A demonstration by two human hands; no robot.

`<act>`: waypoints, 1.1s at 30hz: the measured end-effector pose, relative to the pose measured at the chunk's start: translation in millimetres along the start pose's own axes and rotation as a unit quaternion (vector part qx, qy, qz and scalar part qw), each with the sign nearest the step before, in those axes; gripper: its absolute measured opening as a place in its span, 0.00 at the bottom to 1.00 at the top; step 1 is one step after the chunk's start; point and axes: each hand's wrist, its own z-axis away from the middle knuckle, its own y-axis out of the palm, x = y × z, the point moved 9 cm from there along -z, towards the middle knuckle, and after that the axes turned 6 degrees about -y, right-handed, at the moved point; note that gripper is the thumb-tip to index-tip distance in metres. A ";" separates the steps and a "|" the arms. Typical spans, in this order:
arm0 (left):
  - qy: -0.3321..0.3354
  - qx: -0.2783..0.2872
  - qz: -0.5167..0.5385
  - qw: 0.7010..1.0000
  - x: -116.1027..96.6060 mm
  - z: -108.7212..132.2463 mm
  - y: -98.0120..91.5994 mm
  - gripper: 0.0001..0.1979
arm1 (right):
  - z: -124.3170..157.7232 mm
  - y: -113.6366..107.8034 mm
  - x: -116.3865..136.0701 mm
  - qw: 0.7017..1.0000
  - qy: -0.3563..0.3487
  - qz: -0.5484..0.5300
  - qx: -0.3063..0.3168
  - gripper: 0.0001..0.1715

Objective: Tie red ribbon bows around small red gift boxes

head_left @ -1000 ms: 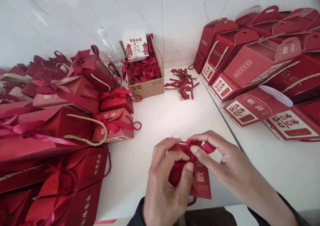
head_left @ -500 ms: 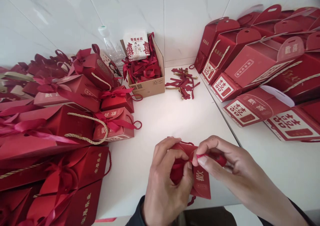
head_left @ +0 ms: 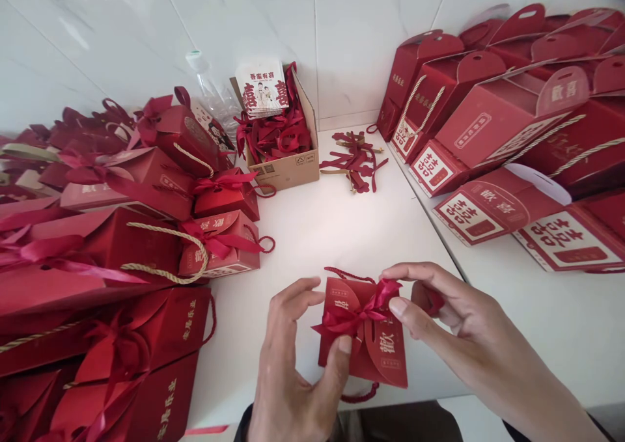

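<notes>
A small red gift box (head_left: 375, 357) with a red ribbon bow (head_left: 356, 316) on top lies near the front edge of the white table (head_left: 322, 240). My left hand (head_left: 293, 370) is at the box's left side, thumb pressed on the bow's lower loop, fingers curled above it. My right hand (head_left: 439, 312) pinches the bow's right loop between thumb and forefinger. A red cord handle sticks out above and below the box.
Finished red boxes with bows (head_left: 219, 243) pile up on the left. Larger red carrier boxes (head_left: 493, 129) with rope handles crowd the right side. A cardboard carton (head_left: 283, 149) full of red ribbons and cards stands at the back, loose ribbons (head_left: 356, 159) beside it.
The bow has been pulled tight and now shows as a finished knot. My left hand slid left and down off the box top; my right hand drew the loop out to the right.
</notes>
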 end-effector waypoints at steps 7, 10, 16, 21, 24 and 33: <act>-0.008 -0.025 0.028 0.999 6.8 7.0 -6.7 0.12 | 4.6 -11.2 -9.7 0.999 -0.002 0.031 -0.027 0.25; -0.014 -0.045 0.046 0.998 10.0 8.7 -9.0 0.13 | 6.0 -11.7 -12.5 0.999 0.006 0.027 -0.027 0.26; -0.045 -0.083 0.057 0.994 21.0 13.3 -16.3 0.14 | 7.6 -13.1 -16.7 0.998 0.020 0.041 -0.036 0.20; -0.052 -0.096 0.054 0.993 25.8 11.3 -23.6 0.13 | 5.9 -21.0 -23.3 0.996 0.001 0.088 -0.027 0.16; -0.044 -0.075 0.026 0.996 22.2 8.2 -23.9 0.12 | 0.8 -21.1 -18.0 0.990 -0.043 0.137 -0.010 0.18; -0.018 0.037 0.024 0.999 0.4 -7.9 9.8 0.07 | -14.6 14.9 25.0 0.988 -0.121 0.092 0.036 0.12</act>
